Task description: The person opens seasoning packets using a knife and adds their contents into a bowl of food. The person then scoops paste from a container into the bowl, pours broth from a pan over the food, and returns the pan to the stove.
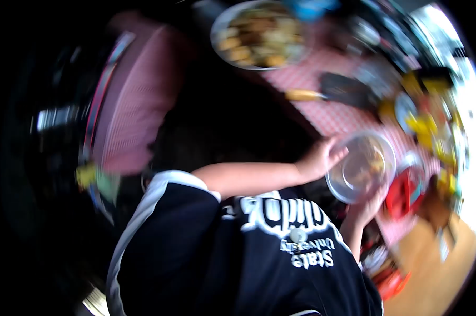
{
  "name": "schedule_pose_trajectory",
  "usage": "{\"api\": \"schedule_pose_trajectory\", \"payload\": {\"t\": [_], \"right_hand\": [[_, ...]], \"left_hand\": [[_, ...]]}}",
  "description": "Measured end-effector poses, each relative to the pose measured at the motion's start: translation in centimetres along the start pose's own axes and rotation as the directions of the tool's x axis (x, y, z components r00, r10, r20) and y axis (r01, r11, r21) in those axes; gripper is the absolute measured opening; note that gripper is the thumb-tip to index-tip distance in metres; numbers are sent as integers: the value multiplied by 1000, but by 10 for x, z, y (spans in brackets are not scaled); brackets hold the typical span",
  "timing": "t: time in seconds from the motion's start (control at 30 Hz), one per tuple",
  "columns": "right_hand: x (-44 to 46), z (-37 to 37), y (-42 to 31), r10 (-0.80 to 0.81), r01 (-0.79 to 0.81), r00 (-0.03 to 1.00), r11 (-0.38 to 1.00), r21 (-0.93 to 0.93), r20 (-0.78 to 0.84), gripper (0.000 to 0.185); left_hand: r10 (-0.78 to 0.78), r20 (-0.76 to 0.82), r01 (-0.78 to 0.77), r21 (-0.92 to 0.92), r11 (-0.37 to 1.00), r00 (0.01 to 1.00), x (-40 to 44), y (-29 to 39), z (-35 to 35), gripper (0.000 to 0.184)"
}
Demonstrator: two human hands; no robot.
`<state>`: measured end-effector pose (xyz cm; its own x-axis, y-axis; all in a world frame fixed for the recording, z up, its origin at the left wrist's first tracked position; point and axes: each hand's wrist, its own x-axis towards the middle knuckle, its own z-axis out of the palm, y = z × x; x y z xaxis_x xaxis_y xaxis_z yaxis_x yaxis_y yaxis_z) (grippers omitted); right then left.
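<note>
A round clear plastic bowl with yellowish-brown pieces of food in it is held over the edge of a checked tablecloth. My left hand grips its near left rim, with the thumb laid against the side. On the bowl's lower right side my right hand is closed around the rim; some of its fingers are hidden behind the bowl. Just beyond lies a cleaver with a dark broad blade and a light wooden handle. Motion blur softens the view, so the food's kind is unclear.
A pink and white checked cloth covers the table. A large pale basin of chopped brown and pale chunks stands at the far side. Red item and yellow packages crowd the right. A pink-covered surface is at left.
</note>
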<state>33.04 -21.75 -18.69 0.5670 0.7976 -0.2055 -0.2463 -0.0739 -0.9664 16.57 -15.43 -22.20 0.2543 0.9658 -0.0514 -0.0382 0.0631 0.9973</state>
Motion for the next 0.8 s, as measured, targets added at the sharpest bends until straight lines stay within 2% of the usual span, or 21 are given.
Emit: {"api": "schedule_pose_trajectory", "payload": {"t": [0.07, 0.1, 0.17, 0.2, 0.23, 0.27, 0.3, 0.33, 0.37, 0.4, 0.43, 0.47, 0.53, 0.57, 0.6, 0.63, 0.67, 0.7, 0.73, 0.77, 0.8], "right_hand": [[-33, 57, 0, 207, -209, 970, 978, 2, 130, 44], [-42, 73, 17, 201, -147, 951, 962, -230, 235, 42], [-66, 111, 57, 121, 230, 826, 819, -525, 551, 38], [-82, 134, 79, 97, 486, 669, 693, -532, 737, 36], [-106, 161, 106, 107, 711, 472, 540, -450, 875, 34], [-130, 186, 134, 148, 881, 255, 373, -292, 956, 33], [-167, 215, 166, 339, 354, 385, 805, -476, 859, 35], [-204, 240, 188, 593, -359, 329, 798, -484, 735, 37], [-243, 261, 218, 606, -335, 223, 783, -523, 764, 40], [-293, 281, 249, 620, -302, 122, 767, -566, 775, 42], [-339, 298, 270, 621, -263, 18, 759, -596, 784, 41], [-387, 313, 295, 624, -220, -82, 749, -625, 777, 40], [-485, 337, 336, 716, -180, -125, 664, -726, 687, 38], [-530, 351, 339, 722, -195, -199, 633, -749, 662, 39], [-574, 365, 349, 729, -204, -263, 598, -775, 632, 40], [-615, 373, 377, 688, -192, -318, 627, -755, 652, 40], [-649, 379, 405, 641, -191, -373, 654, -732, 671, 41], [-675, 388, 429, 601, -118, -407, 712, -692, 688, 41], [-700, 400, 456, 559, -43, -442, 768, -639, 702, 41], [-719, 403, 516, 556, 125, -383, 823, -554, 738, 43], [-721, 402, 566, 537, 295, -323, 839, -457, 779, 45]], "left_hand": [[-39, -131, 23, -123, 992, 991, -35, -5, -57, 40], [-51, -221, 29, -99, 995, 974, -57, -8, -89, 40], [-175, -437, 159, -74, 985, 882, -114, -19, -147, 41], [-233, -524, 224, -82, 971, 819, -144, -33, -173, 41], [-204, -643, 162, -125, 979, 738, -178, -72, -199, 43], [-215, -754, 174, -135, 975, 621, -217, -96, -225, 43], [-320, -776, 159, -279, 947, 544, -261, -105, -253, 42], [-338, -831, 65, -346, 936, 441, -302, -111, -267, 41], [-267, -894, -58, -307, 950, 360, -343, -127, -286, 41], [-441, -849, 112, -428, 897, 292, -400, -104, -315, 43], [-515, -838, 45, -516, 855, 179, -444, -116, -330, 40], [-349, -935, 241, -324, 915, 68, -491, -141, -345, 39], [-346, -933, 172, -359, 917, -100, -573, -149, -374, 40], [-488, -853, -111, -475, 873, -187, -600, -117, -392, 40], [-371, -904, 38, -387, 921, -213, -640, -137, -406, 40], [-251, -943, 193, -293, 936, -217, -682, -160, -422, 40], [-231, -929, 188, -291, 938, -290, -709, -167, -441, 42], [-208, -893, 289, -338, 896, -400, -736, -189, -459, 45], [-329, -857, 186, -426, 885, -398, -755, -197, -485, 48], [-442, -812, 82, -506, 859, -381, -773, -199, -509, 51], [-451, -788, 314, -592, 743, -419, -793, -222, -524, 51]]}}
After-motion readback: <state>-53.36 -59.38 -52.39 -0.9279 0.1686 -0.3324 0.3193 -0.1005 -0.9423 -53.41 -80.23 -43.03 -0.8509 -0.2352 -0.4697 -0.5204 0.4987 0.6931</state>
